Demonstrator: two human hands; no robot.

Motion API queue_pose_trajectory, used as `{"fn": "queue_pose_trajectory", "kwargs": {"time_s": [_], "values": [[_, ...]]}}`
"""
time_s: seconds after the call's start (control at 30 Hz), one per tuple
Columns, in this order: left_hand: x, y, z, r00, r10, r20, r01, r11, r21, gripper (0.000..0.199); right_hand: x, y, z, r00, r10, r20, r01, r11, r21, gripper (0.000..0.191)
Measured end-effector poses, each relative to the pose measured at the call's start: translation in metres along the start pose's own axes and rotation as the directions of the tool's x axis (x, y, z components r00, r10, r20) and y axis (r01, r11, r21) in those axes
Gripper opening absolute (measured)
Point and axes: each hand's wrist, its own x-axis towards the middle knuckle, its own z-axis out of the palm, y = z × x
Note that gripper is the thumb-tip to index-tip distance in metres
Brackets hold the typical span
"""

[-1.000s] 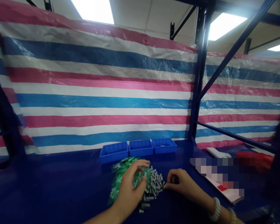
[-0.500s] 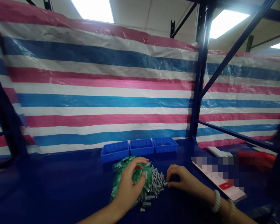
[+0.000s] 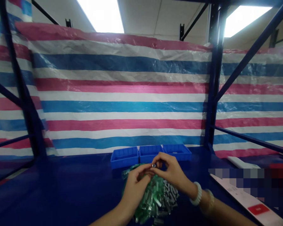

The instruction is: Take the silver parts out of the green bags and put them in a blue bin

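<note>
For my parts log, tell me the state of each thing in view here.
Right hand: pinching a small metal part.
Small metal part: held up above the packets.
Left hand: raised beside it, fingers curled.
Green plastic packets: heaped loosely.
Gray metal pieces: in a loose pile.
Blue plastic trays: three, side by side.

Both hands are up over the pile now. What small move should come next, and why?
Probably move the small metal piece from your right hand into the middle blue plastic tray. It is pinched clear of the pile of grey metal pieces, and that tray sits just beyond your fingertips, with your left hand beside them.
</note>
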Motion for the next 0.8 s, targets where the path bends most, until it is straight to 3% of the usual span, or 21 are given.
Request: {"fn": "queue_pose_trajectory", "kwargs": {"time_s": [0.1, 0.2, 0.3, 0.37, 0.5, 0.6, 0.8], "values": [[0.000, -0.004, 0.002, 0.995, -0.085, 0.053, 0.090, 0.989, -0.116, 0.028, -0.013, 0.005, 0.003, 0.994, -0.108, -0.007, 0.107, 0.992, -0.073, 0.005], [0.000, -0.006, 0.003, 0.994, -0.105, 0.043, 0.111, 0.975, -0.193, 0.032, -0.019, 0.003, 0.001, 0.993, -0.121, -0.014, 0.119, 0.990, -0.073, 0.008], [-0.003, -0.005, 0.003, 0.998, -0.064, -0.018, 0.060, 0.983, -0.171, 0.032, -0.019, 0.000, 0.003, 0.999, -0.002, -0.040, 0.004, 0.999, 0.041, 0.010], [-0.006, -0.004, 0.002, 0.999, -0.007, -0.044, 0.003, 0.997, -0.077, 0.029, -0.018, 0.001, 0.005, 0.992, 0.124, -0.037, -0.114, 0.972, 0.206, 0.011], [-0.012, -0.004, 0.001, 0.983, 0.183, -0.025, -0.177, 0.969, 0.170, 0.024, -0.018, 0.009, 0.011, 0.943, 0.318, 0.098, -0.318, 0.774, 0.547, 0.022], [-0.014, -0.004, 0.002, 0.960, 0.279, 0.003, -0.272, 0.932, 0.239, 0.020, -0.019, 0.015, 0.014, 0.928, 0.339, 0.153, -0.357, 0.694, 0.626, 0.026], [-0.009, -0.001, 0.003, 0.977, 0.199, -0.075, -0.188, 0.974, 0.130, 0.017, -0.021, 0.009, 0.015, 0.954, 0.299, 0.025, -0.261, 0.788, 0.558, 0.018]]}}
